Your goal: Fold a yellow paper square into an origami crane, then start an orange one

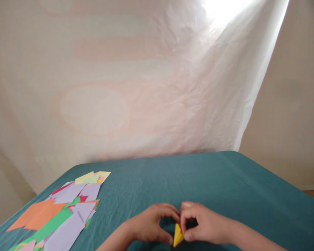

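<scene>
Right hand (202, 221): thumb and fingers pinch the right edge of a folded yellow paper (178, 235), a small pointed piece low at center. Left hand (157, 221) curls opposite, thumb tip just beside the paper's left edge, fingers arched by its top, close against the right fingers; cannot tell whether it grips the paper too. Both hands at the near side of a teal-covered table (193, 181). Well off to the left on the table: loose, overlapping paper sheets (65, 223), lavender, orange, green, pale yellow, pink. Beyond the table's far edge, a creased pale sheet (157, 90) hangs, brightly lit at upper right. Plain wall (290, 104) to the right.
</scene>
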Available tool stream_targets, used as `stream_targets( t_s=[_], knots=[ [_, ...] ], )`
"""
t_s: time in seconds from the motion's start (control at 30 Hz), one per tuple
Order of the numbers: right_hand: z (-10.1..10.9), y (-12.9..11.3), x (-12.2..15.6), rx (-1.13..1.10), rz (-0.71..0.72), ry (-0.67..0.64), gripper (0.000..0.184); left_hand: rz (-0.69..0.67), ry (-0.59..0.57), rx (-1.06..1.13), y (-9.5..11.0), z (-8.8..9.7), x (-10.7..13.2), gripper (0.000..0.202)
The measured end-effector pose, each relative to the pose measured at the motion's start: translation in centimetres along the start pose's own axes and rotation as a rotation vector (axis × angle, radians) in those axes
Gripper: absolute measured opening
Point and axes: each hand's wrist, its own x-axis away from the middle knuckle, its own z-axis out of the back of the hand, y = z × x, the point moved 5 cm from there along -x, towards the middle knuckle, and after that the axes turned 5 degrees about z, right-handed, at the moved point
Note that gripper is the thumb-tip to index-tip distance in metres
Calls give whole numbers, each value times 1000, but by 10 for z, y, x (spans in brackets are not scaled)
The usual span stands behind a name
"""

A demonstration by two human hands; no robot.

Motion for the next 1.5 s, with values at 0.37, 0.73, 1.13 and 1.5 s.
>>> stream_targets(
  t_s=[0.37, 0.73, 1.13, 1.5],
  knots=[
    [-11, 50, -36, -1278, -305, 210, 16, 174, 349, 910, -46, 13, -17, 25],
    [-16, 63, -35, -1373, -245, 333, 17, 183, 423, 750, -55, -1, -25, 27],
    [-17, 47, -34, -937, -113, 509, 21, 224, 449, 682, -61, -2, -24, 33],
    [-17, 52, -35, -966, -111, 486, 24, 248, 452, 649, -63, -1, -24, 34]
  ],
)
